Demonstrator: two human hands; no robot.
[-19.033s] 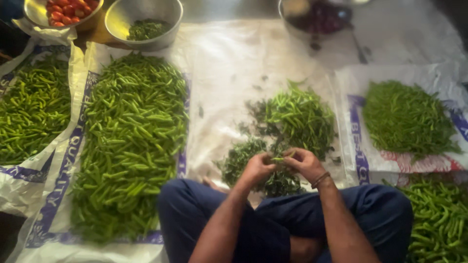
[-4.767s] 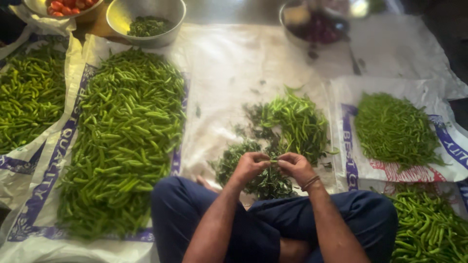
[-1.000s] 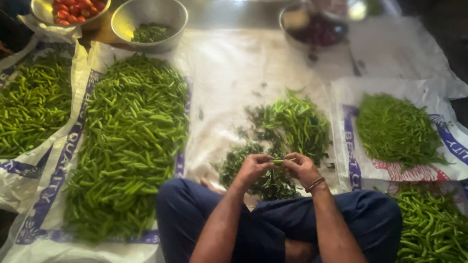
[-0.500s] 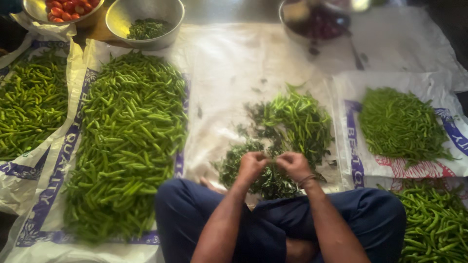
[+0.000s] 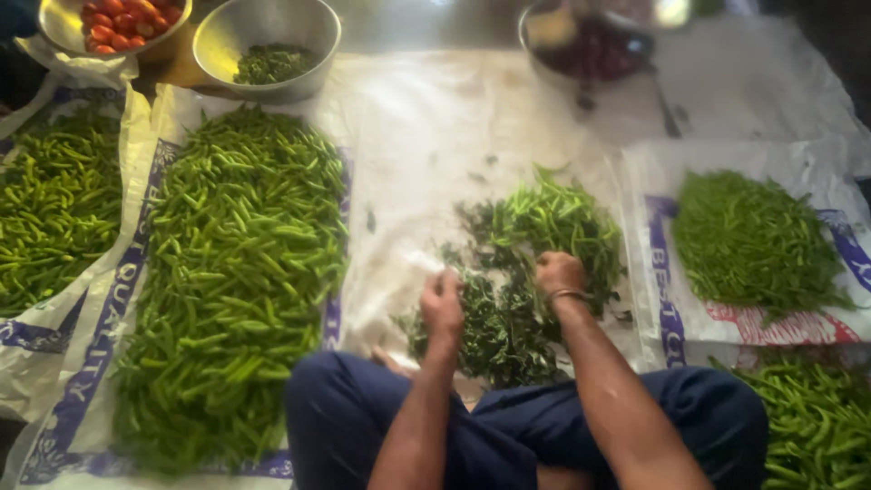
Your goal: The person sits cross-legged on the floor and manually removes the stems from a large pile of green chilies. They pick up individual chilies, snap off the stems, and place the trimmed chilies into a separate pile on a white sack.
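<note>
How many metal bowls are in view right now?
3, all along the top: one with red produce far left, one with green bits beside it, one dark-filled right of centre, cropped.

Floor covering: white plastic sheet [image 5: 435,136], spread flat. On it: large heap of green chillies [image 5: 236,272] on a printed sack [image 5: 91,381] at left; central chilli pile [image 5: 553,222] beside dark stems [image 5: 494,327]; right sack [image 5: 667,308] bearing finer chillies [image 5: 753,240]; steel bowls [image 5: 268,45] along the far edge.

five chilli heaps [image 5: 238,272], three metal bowls [image 5: 268,45], two hands [image 5: 442,304]
</note>
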